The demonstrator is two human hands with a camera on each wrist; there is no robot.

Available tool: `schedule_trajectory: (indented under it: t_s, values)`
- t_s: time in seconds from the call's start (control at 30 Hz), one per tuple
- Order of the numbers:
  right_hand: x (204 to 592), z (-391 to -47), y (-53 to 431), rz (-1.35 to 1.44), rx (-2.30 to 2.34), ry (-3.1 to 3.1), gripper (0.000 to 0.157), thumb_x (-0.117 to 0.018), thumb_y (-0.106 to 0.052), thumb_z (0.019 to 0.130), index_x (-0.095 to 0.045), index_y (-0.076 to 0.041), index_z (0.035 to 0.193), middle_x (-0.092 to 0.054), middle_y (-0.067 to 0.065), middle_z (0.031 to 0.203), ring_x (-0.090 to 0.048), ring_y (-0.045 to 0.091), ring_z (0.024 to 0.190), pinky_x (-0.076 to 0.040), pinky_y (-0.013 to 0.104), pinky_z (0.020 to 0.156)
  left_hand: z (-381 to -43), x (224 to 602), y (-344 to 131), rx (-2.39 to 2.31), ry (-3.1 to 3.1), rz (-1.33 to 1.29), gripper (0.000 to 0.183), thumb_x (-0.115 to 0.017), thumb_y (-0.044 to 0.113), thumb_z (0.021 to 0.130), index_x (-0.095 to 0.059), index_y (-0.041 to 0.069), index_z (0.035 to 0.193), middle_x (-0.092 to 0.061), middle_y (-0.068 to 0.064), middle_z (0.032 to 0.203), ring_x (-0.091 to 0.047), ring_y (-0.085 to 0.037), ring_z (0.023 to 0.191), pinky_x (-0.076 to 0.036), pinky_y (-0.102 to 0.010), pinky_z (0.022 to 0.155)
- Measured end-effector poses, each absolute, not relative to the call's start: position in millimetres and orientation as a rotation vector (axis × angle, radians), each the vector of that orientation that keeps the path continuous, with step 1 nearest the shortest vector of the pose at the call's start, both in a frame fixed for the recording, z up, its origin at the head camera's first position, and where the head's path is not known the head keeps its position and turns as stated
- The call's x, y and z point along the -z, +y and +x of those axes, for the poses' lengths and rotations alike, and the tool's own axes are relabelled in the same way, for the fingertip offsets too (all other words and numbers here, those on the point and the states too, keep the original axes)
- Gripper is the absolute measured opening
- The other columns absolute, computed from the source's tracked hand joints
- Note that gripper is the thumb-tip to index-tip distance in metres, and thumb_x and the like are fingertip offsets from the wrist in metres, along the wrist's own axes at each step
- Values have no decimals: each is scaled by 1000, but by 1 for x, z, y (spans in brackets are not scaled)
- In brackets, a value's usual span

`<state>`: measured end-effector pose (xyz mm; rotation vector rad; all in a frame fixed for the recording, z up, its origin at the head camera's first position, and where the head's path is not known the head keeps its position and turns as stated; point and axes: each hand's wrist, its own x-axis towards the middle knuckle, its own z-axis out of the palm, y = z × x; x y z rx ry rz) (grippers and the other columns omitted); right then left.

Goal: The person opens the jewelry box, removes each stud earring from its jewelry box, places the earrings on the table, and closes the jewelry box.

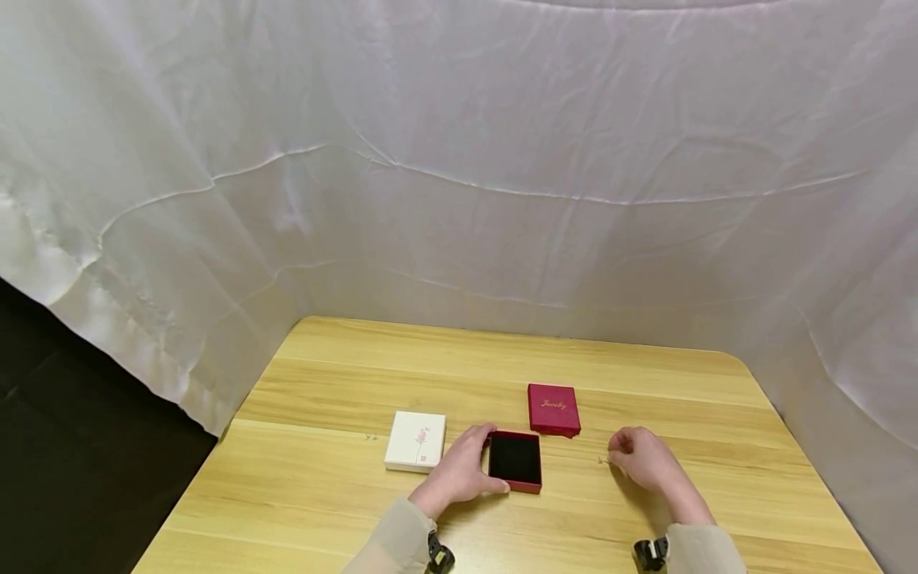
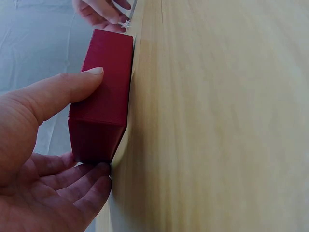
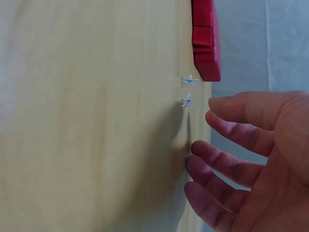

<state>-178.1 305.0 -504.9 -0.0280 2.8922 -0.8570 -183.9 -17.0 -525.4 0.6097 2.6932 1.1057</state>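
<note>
My left hand [image 1: 462, 472] grips the sides of a red box base [image 1: 526, 487] with a black insert, thumb on the near side and fingers on the far side. In the left wrist view, the thumb presses one red wall of the box [image 2: 108, 92]. To the right, my right hand [image 3: 251, 159] hovers by two small star-shaped pieces [image 3: 189, 81] with blue centres, perhaps earrings. Its fingers are loosely bent, and I see nothing held between them. A star-shaped piece [image 2: 126, 23] also shows beside that hand in the left wrist view.
A red lid [image 1: 554, 408] with gold lettering lies behind the base. Left of my left hand is a white box [image 1: 416, 440] with a pink flower; two tiny pieces [image 1: 370, 437] lie beyond it. Pale curtains [image 1: 459, 239] hang behind the wooden table [image 1: 301, 494].
</note>
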Motion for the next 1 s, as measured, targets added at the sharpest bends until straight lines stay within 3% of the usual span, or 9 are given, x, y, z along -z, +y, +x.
schedule_trajectory:
  t_s: [0.27, 0.47, 0.77, 1.0]
  values:
    - [500, -189, 298, -79, 920, 2885, 40, -73, -11, 86, -60, 7, 118, -64, 21, 112, -60, 39, 103, -48, 56, 90, -185, 527, -18, -1095, 2701, 608, 94, -92, 29, 66, -44, 1, 142, -53, -13, 137, -50, -30, 124, -42, -44, 105]
    - [496, -200, 285, -202, 951, 2868, 62, -77, -11, 83, -50, 7, 136, -52, 33, 130, -52, 49, 115, -43, 62, 96, -184, 527, -18, -1094, 2704, 605, 94, -91, 30, 67, -44, 2, 143, -53, -13, 136, -50, -30, 124, -42, -44, 105]
    - [499, -221, 268, -280, 949, 2881, 82, -84, -13, 76, -41, 6, 144, -38, 32, 144, -37, 52, 130, -30, 64, 106, -183, 526, -17, -1115, 2705, 612, 92, -91, 28, 67, -45, 1, 142, -52, -14, 138, -50, -31, 124, -42, -45, 105]
    - [503, -233, 261, -276, 910, 2877, 91, -85, -11, 74, -34, 6, 147, -32, 32, 148, -33, 52, 132, -30, 65, 106, -183, 526, -18, -1116, 2705, 616, 93, -92, 29, 67, -45, 1, 142, -52, -14, 137, -51, -31, 124, -42, -45, 105]
